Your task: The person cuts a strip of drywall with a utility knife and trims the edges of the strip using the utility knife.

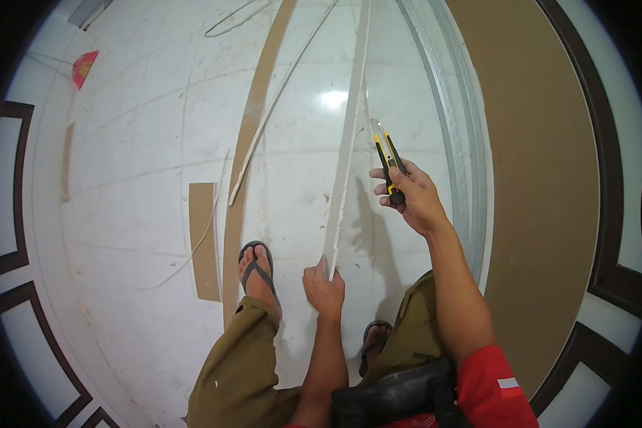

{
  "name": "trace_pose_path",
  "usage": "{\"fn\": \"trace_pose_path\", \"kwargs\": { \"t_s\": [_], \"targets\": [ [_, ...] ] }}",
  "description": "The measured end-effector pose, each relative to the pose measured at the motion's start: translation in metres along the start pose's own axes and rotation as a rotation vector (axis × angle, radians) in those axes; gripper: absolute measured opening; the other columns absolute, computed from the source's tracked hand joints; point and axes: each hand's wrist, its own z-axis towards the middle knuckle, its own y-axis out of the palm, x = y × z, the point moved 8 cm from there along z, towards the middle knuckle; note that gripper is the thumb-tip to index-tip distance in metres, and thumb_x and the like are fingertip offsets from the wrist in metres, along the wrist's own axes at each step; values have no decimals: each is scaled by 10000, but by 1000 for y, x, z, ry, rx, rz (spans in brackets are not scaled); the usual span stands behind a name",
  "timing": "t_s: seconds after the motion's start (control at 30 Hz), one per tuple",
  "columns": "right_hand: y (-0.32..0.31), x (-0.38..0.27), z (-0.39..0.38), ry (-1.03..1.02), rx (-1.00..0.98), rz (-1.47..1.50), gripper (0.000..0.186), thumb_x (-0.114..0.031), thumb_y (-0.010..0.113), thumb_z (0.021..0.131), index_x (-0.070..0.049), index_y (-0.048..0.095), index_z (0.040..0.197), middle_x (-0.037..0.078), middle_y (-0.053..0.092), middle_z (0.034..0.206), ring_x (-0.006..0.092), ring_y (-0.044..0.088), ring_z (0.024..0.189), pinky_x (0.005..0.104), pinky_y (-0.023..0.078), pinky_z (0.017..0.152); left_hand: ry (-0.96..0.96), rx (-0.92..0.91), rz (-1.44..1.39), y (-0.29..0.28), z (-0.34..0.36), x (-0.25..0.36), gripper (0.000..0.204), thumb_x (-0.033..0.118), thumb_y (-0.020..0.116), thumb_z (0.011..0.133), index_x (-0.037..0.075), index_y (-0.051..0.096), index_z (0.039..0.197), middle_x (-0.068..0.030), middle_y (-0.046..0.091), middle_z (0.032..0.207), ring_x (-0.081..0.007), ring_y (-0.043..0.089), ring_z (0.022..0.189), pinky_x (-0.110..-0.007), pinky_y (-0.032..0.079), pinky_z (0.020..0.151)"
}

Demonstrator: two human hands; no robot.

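My left hand (324,289) is closed around the near end of a long, narrow pale strip (347,150), which looks like cut plasterboard with a ragged white right edge. The strip runs away from me toward the top of the view. To the right of it, my right hand (411,191) grips a yellow and black utility knife (389,160). Its blade is out and points away from me, close beside the strip but apart from it.
A large brown board (535,178) lies along the right, with metal channels (453,107) beside it. A long brown strip (253,128), a thin offcut (282,89) and a short brown piece (204,242) lie on the white tiled floor (135,185). A red object (85,68) is far left.
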Motion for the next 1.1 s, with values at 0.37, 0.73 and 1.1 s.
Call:
{"fn": "trace_pose_path", "kwargs": {
  "t_s": [0.37,0.73,1.1],
  "targets": [
    [-48,-4,-6,-80,0,27,390,-261,569,1131,22,553,1399,94,682,1073,108,587,762,267,512,640,-290,-257,-26,4,25,-7,364,352,648,1015,89,781,1227,-261,775,993,-461,745,944,-548,580,860],
    [-49,-17,-19,-69,12,282,337,-195,535,1121,12,539,1386,107,673,1047,117,578,716,286,511,607,-263,-265,42,-1,31,-9,362,389,661,983,122,812,1176,-244,777,936,-471,745,895,-559,581,843],
    [-41,-16,-14,-90,-60,187,384,-182,530,1128,-8,501,1469,67,624,979,92,498,667,252,426,550,-256,-241,89,-6,33,-5,368,391,658,977,100,816,1139,-241,777,924,-464,748,883,-558,584,835]
  ]
}}
